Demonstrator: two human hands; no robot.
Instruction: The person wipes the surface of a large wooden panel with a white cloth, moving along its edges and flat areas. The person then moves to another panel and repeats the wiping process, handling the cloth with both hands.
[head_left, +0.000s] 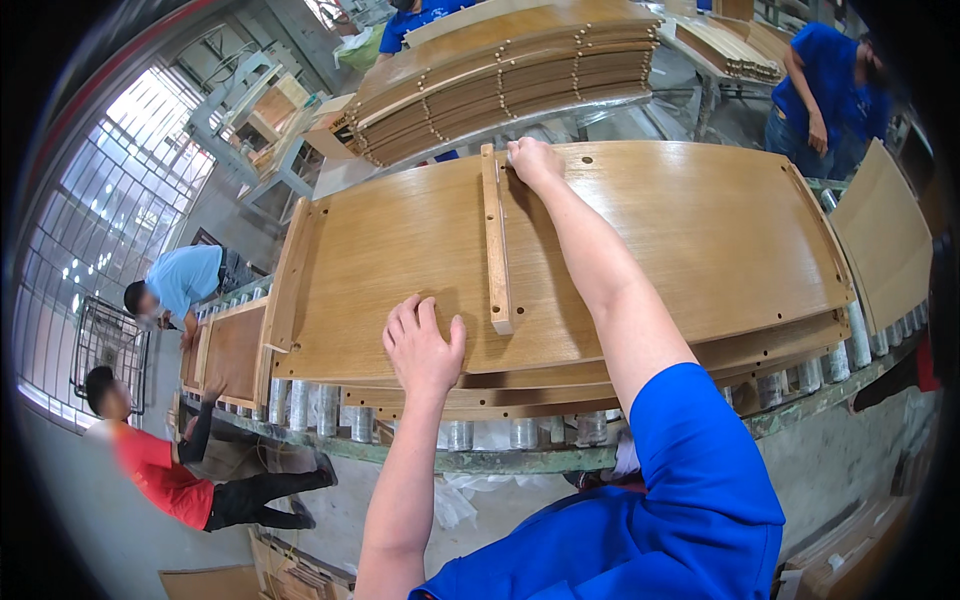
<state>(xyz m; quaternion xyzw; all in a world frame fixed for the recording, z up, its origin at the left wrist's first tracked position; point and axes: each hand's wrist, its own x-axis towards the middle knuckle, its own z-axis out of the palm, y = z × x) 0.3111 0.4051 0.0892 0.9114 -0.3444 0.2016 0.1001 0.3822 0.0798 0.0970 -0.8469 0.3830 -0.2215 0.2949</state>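
Note:
A wide brown wooden panel (690,230) with drilled holes lies in front of me, on top of similar panels. A narrow wooden rail (496,245) with small holes stands across it, left of the middle. My left hand (425,345) rests open on the panel near its front edge, fingers spread, to the left of the rail's near end. At the far edge my right hand (535,162) is closed beside the rail's far end. Its curled fingers hide whatever they hold, if anything. Wooden strips line the panel's left end (288,270) and right end (818,225).
Beneath the panels runs a roller conveyor (460,436) with a green frame. A tall stack of boards (500,85) stands beyond the far edge. Two people work at the left around a wooden frame (230,352); another stands at the far right near a cardboard sheet (880,235).

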